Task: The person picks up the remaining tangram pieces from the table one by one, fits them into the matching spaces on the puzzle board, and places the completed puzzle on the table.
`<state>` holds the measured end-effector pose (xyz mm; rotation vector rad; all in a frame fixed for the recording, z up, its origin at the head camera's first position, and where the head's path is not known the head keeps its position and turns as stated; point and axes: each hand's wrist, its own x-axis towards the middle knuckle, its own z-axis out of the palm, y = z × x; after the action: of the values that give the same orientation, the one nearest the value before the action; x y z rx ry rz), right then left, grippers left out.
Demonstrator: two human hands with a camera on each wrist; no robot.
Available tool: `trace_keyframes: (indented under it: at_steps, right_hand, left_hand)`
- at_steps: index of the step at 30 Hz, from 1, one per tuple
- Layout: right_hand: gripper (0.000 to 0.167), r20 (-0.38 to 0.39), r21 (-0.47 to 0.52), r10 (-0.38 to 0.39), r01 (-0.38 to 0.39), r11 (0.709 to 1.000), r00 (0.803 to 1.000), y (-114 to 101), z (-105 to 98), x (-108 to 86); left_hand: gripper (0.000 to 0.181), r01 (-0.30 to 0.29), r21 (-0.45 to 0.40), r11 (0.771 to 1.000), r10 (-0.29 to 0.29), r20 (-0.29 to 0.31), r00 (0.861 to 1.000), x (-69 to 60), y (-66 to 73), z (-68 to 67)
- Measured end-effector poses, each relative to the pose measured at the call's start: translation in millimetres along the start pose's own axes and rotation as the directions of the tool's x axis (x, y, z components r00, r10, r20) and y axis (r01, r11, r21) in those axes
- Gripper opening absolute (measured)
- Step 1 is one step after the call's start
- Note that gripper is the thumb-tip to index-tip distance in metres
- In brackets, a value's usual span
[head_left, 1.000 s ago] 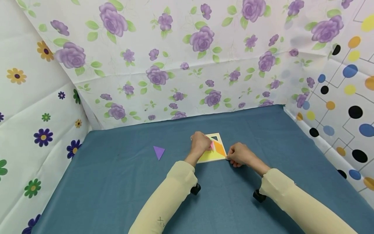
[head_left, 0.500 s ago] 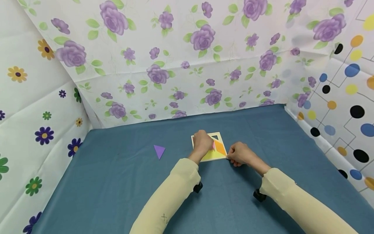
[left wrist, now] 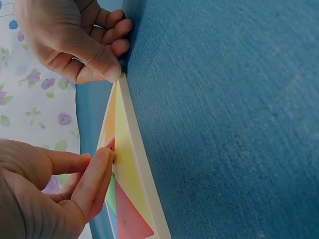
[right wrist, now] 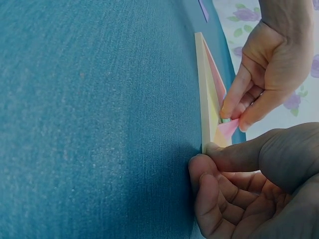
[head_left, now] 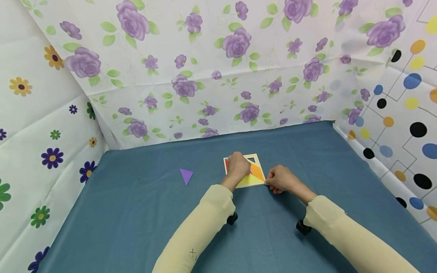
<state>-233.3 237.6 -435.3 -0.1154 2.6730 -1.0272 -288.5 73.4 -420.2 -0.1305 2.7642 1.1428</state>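
Note:
A tangram board [head_left: 250,185] with a pale frame lies flat on the blue cloth, holding yellow [head_left: 248,181], orange [head_left: 257,172] and red [head_left: 227,163] pieces. A dark triangular gap [head_left: 251,159] shows at its far right corner. Over the board, my left hand [head_left: 238,166] pinches a small pink piece [right wrist: 228,128], which stands tilted in the right wrist view. My right hand [head_left: 280,179] grips the board's near right corner between thumb and fingers. In the left wrist view a red triangle [left wrist: 132,216] sits beside the yellow piece. My left hand hides the board's middle from the head view.
A purple triangle [head_left: 186,176] lies on the blue cloth [head_left: 136,212] left of the board. Behind stands a floral curtain [head_left: 211,76], with patterned sheets at both sides. Black wrist cameras [head_left: 232,218] hang under both sleeves.
My left hand has shifted slightly right over the board, uncovering its far left corner and the red piece. The right hand keeps its hold on the corner.

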Motion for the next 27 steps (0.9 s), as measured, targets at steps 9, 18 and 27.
trace_keyframes:
  at_steps: [9,18,27]
  right_hand:
    - [0.019,0.004,-0.003,0.017,-0.017,1.0,1.0,-1.5,-0.9,1.4]
    - [0.019,0.001,-0.005,0.01,-0.01,1.0,1.0,-0.1,-0.4,1.5]
    - [0.019,0.002,0.007,-0.011,0.011,1.0,1.0,0.6,-0.3,0.0]
  left_hand:
    - [0.029,-0.022,0.028,0.999,0.022,-0.004,1.0,-1.6,-0.9,-2.8]
    - [0.03,-0.065,0.084,0.994,0.069,-0.038,0.997,-1.8,-4.0,-4.6]
    - [0.036,-0.072,0.078,0.994,0.074,-0.021,0.997,-2.7,-6.5,-6.2]
